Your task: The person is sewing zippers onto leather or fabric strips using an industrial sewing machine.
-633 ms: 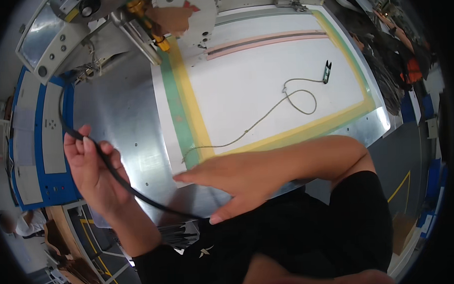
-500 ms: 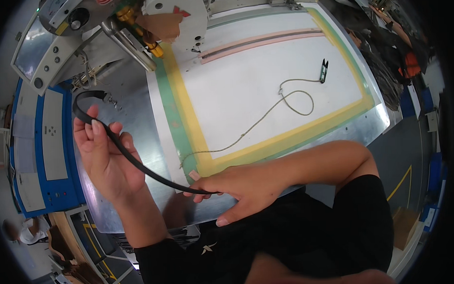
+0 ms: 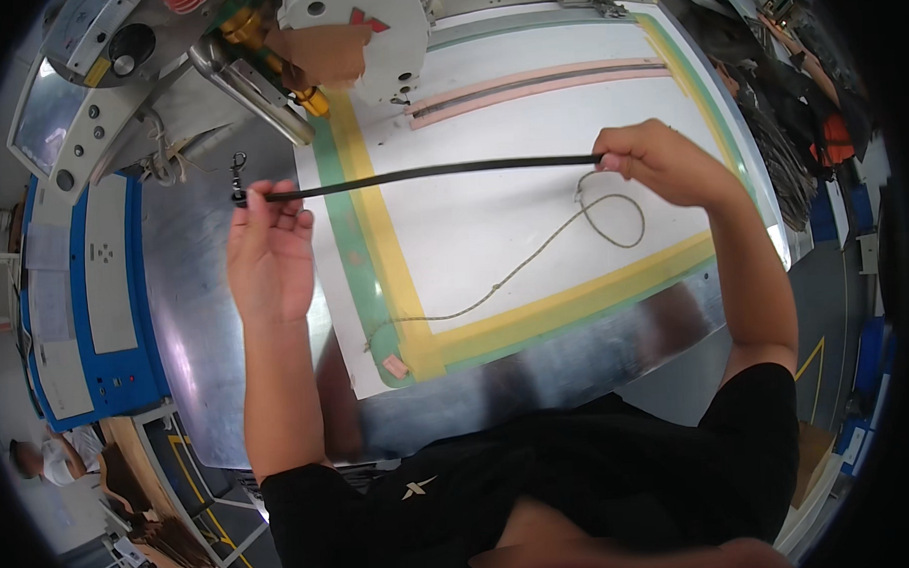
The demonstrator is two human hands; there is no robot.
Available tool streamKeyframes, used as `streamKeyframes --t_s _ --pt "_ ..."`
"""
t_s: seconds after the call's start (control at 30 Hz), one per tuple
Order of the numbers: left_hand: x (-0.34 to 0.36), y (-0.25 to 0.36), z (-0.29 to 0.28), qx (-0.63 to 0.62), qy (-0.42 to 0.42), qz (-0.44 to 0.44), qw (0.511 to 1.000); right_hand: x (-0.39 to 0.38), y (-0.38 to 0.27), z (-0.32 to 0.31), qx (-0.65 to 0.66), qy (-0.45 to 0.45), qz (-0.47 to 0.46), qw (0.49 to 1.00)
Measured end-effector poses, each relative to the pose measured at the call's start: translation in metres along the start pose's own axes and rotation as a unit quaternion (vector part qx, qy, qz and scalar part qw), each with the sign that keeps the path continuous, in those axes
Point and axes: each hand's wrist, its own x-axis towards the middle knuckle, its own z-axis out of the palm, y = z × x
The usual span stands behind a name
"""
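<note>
Black strap (image 3: 421, 173) stretched taut between both hands, above the table (image 3: 493, 233).
Left hand (image 3: 266, 253), centre-left, pinches the clip end; right hand (image 3: 660, 162), upper right, grips the other end.

A thin cord (image 3: 534, 261) loops across the white, tape-edged board (image 3: 493, 233).
</note>
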Motion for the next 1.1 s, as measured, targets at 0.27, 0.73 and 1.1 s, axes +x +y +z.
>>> streamKeyframes --t_s 0.27,0.73,1.1 --pt "0.024 -0.072 0.039 0.041 0.008 -0.103 0.994 0.072 0.007 0.022 -0.092 0.067 -0.073 0.991" --pt "0.098 -0.121 0.051 0.790 -0.243 0.175 0.535 0.167 -0.017 0.060 -0.142 -0.014 -0.136 0.980" --pt "0.101 -0.095 0.040 0.861 -0.151 0.183 0.449 0.191 0.012 0.064 -0.191 0.192 -0.223 0.936"
